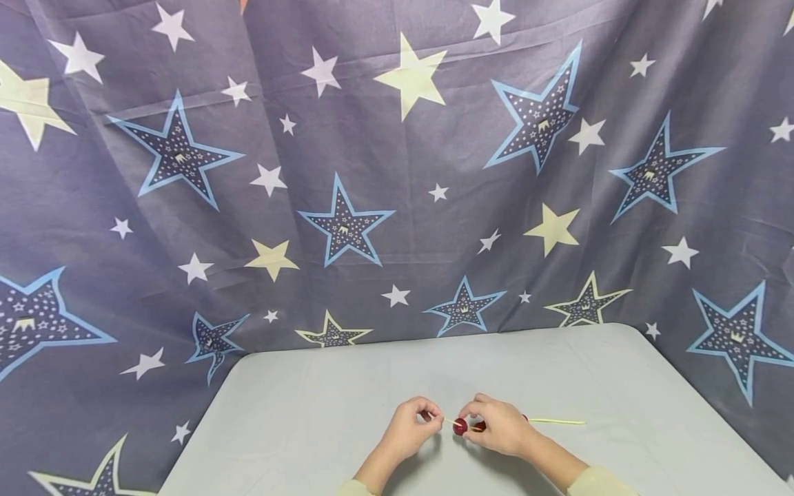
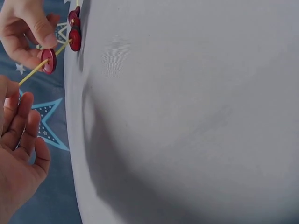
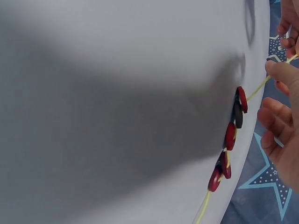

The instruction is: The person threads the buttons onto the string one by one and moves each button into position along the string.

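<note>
A dark red button (image 1: 460, 426) is threaded on a thin yellow cord (image 1: 558, 421) between the two hands. My left hand (image 1: 412, 424) pinches the cord on the button's left side. The thumb and fingertips of my right hand (image 1: 499, 424) hold the edge of that button, seen face-on in the left wrist view. More strung red buttons (image 3: 230, 136), one of them looking nearly black, lie in a row on the table in the right wrist view. In the head view my right hand hides most of this row, and the cord's tail runs out to the right.
A table (image 1: 322, 406) covered in pale grey cloth lies under the hands. Behind it and along its sides hangs a grey-purple curtain (image 1: 372, 151) printed with stars. Both hands cast shadows on the tabletop.
</note>
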`<control>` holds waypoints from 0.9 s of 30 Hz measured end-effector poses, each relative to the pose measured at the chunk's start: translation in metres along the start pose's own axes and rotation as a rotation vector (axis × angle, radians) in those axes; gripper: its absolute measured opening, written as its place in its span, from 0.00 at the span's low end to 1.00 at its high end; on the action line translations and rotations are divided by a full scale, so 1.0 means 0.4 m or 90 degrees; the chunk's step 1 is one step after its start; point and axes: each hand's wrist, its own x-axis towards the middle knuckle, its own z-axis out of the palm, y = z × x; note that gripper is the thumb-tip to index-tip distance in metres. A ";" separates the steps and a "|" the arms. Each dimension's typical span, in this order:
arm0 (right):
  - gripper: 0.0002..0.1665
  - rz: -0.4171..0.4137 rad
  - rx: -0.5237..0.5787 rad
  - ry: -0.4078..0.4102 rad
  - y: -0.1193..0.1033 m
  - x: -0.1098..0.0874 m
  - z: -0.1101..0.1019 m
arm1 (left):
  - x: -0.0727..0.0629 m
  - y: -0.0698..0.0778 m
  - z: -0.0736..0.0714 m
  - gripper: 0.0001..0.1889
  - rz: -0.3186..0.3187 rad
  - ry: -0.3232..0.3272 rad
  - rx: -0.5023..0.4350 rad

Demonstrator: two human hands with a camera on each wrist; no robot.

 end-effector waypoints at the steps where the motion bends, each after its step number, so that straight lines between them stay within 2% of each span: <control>1: 0.14 0.002 -0.001 -0.002 0.002 -0.001 0.001 | 0.000 0.000 0.000 0.02 0.000 0.001 0.002; 10: 0.11 -0.019 -0.046 0.007 0.027 -0.014 0.010 | -0.007 -0.012 -0.001 0.02 -0.011 -0.002 0.004; 27: 0.13 0.007 -0.070 -0.036 0.042 -0.023 0.007 | -0.012 -0.027 -0.009 0.02 -0.014 -0.010 0.019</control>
